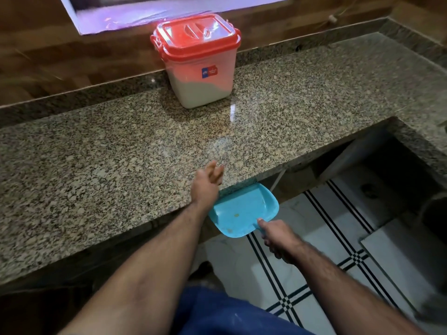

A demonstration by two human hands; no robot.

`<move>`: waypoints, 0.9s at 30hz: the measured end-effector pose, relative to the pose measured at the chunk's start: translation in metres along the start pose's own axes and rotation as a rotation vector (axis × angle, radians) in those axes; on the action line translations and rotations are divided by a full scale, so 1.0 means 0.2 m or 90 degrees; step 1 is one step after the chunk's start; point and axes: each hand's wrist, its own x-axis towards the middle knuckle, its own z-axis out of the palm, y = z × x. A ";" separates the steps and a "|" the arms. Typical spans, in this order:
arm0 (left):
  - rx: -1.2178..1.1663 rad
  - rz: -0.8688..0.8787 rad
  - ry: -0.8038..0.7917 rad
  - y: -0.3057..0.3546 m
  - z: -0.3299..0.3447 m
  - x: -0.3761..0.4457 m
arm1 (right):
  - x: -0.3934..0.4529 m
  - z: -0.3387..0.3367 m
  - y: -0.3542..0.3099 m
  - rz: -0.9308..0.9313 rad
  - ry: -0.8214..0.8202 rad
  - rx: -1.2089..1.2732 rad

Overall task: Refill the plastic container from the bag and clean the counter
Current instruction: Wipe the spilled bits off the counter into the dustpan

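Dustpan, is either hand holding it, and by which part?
The right hand grips the blue dustpan by its handle, keeping the pan just under the granite counter edge. The left hand holds nothing; it lies open on the counter.

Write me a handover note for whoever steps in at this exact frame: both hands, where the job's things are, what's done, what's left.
Left hand: open, empty, at the front edge of the granite counter, placed as if sweeping toward the edge.
Right hand: gripping the handle of the blue dustpan, held just below the counter edge; a few crumbs lie in it.
Plastic container: at the back of the counter, red lid on, partly filled with white contents.
Bag: not in view.
Done: refill appears finished, lid on.
Left: finish sweeping any remaining spill into the dustpan, then empty it.
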 end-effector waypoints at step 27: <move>0.046 0.023 0.237 0.18 0.21 0.17 | 0.32 -0.42 -0.01 0.047 -0.043 -0.003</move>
